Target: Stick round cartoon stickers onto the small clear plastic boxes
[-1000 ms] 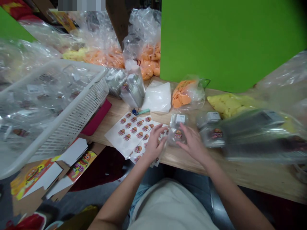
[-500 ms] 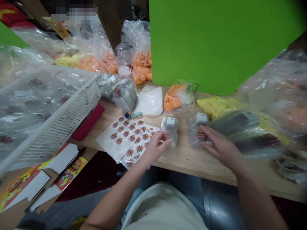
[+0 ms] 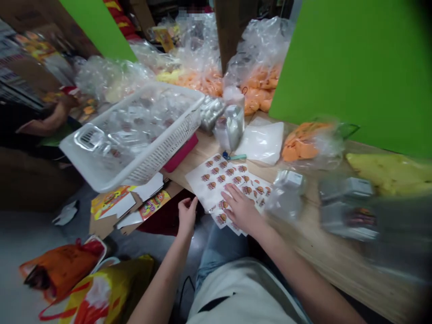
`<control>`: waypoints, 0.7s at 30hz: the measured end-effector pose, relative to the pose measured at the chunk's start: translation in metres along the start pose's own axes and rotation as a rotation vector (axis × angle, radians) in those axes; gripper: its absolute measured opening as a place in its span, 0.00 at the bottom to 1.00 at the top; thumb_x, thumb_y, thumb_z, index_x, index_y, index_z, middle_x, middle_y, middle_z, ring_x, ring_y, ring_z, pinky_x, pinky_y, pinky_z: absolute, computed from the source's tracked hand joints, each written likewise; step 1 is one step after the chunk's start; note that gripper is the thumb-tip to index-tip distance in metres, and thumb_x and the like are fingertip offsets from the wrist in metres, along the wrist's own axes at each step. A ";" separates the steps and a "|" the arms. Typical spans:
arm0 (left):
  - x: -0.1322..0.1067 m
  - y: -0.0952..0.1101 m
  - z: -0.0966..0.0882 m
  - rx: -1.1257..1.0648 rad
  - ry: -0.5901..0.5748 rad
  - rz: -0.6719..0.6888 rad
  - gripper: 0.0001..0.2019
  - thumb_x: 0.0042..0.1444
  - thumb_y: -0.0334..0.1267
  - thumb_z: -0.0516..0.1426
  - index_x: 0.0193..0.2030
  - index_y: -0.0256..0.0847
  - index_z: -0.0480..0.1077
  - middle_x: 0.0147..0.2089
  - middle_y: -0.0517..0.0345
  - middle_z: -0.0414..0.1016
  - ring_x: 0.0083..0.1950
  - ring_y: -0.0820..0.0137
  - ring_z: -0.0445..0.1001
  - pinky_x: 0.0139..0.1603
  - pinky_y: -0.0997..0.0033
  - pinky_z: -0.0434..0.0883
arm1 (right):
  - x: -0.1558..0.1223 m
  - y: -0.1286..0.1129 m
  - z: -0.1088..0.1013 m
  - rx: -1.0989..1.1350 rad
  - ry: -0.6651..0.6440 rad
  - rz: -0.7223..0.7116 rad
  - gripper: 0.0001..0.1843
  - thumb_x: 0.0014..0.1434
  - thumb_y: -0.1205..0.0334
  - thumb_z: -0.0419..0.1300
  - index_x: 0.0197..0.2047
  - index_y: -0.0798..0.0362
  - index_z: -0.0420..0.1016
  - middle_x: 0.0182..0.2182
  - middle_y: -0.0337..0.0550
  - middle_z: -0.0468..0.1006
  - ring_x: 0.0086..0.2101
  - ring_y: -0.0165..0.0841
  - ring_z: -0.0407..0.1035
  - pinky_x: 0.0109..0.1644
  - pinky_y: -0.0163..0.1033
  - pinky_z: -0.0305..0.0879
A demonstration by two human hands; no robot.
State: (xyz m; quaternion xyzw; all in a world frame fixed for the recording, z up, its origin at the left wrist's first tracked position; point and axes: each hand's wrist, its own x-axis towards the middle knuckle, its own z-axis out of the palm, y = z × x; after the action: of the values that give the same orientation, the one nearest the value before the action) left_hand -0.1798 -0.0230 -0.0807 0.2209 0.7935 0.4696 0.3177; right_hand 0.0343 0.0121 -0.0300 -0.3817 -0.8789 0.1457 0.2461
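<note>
Printed sticker sheets (image 3: 205,177) with burger characters lie overlapping at the table's front edge. My right hand (image 3: 240,210) rests on them, fingers spread and nothing gripped. Just left of the sheets, beyond the table edge, is my left hand (image 3: 187,215); its fingers are bent and slightly apart, and I see nothing held. To the right of the sheets lies a clear plastic pack (image 3: 286,195) with a white label. More clear packs (image 3: 351,220), blurred, lie farther right, one bearing a burger sticker.
A white basket (image 3: 162,139) full of clear packs stands on the left. Behind the sheets are white bags (image 3: 261,141), stacked clear packs (image 3: 229,128) and a bag of orange pieces (image 3: 302,144). Another person's arm (image 3: 56,119) shows far left. Orange (image 3: 64,265) and yellow bags (image 3: 124,279) sit below.
Both hands have left the clear packs and moved left. The right hand now lies on the sticker sheets, the left beside them past the table edge. My view has turned left.
</note>
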 end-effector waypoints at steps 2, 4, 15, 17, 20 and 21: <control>-0.002 0.000 -0.002 -0.133 -0.098 -0.135 0.25 0.46 0.52 0.59 0.46 0.37 0.61 0.42 0.51 0.68 0.37 0.71 0.70 0.33 0.73 0.68 | 0.017 -0.006 0.044 -0.033 -0.004 -0.048 0.15 0.56 0.68 0.55 0.48 0.55 0.69 0.54 0.54 0.67 0.57 0.44 0.56 0.57 0.52 0.58; -0.004 0.000 -0.005 -0.252 -0.220 -0.216 0.25 0.45 0.50 0.61 0.46 0.37 0.63 0.42 0.51 0.70 0.36 0.72 0.71 0.33 0.74 0.68 | 0.017 -0.007 0.068 -0.033 0.003 -0.073 0.10 0.58 0.69 0.53 0.42 0.52 0.72 0.47 0.50 0.73 0.54 0.41 0.60 0.55 0.50 0.59; -0.010 0.029 -0.010 -0.474 -0.768 -0.375 0.19 0.45 0.39 0.63 0.45 0.34 0.72 0.48 0.46 0.74 0.45 0.64 0.74 0.47 0.67 0.70 | 0.016 -0.017 0.059 0.360 0.120 0.297 0.14 0.57 0.60 0.55 0.47 0.51 0.70 0.41 0.46 0.73 0.44 0.38 0.66 0.49 0.45 0.64; -0.015 0.031 -0.001 -0.450 -0.797 -0.334 0.21 0.45 0.40 0.63 0.47 0.36 0.71 0.50 0.46 0.73 0.48 0.63 0.73 0.49 0.66 0.69 | 0.019 -0.016 0.063 0.384 0.110 0.322 0.13 0.56 0.61 0.55 0.46 0.50 0.71 0.41 0.47 0.74 0.44 0.38 0.66 0.49 0.46 0.64; -0.020 0.032 0.011 -0.332 -0.707 -0.195 0.22 0.45 0.42 0.62 0.48 0.37 0.70 0.52 0.48 0.72 0.52 0.61 0.70 0.53 0.62 0.66 | 0.017 -0.013 0.066 0.501 0.125 0.445 0.13 0.55 0.61 0.56 0.44 0.51 0.72 0.40 0.46 0.75 0.43 0.37 0.68 0.48 0.44 0.64; -0.020 0.032 0.013 -0.284 -0.667 -0.129 0.21 0.45 0.42 0.62 0.47 0.37 0.71 0.52 0.49 0.72 0.53 0.61 0.69 0.55 0.62 0.64 | 0.016 -0.012 0.066 0.565 0.118 0.502 0.13 0.54 0.60 0.56 0.44 0.52 0.73 0.40 0.45 0.76 0.41 0.37 0.69 0.48 0.44 0.65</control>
State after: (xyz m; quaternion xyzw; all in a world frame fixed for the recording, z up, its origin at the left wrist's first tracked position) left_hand -0.1545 -0.0134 -0.0508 0.2648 0.5855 0.4564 0.6155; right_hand -0.0185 0.0118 -0.0750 -0.5101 -0.6676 0.4156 0.3484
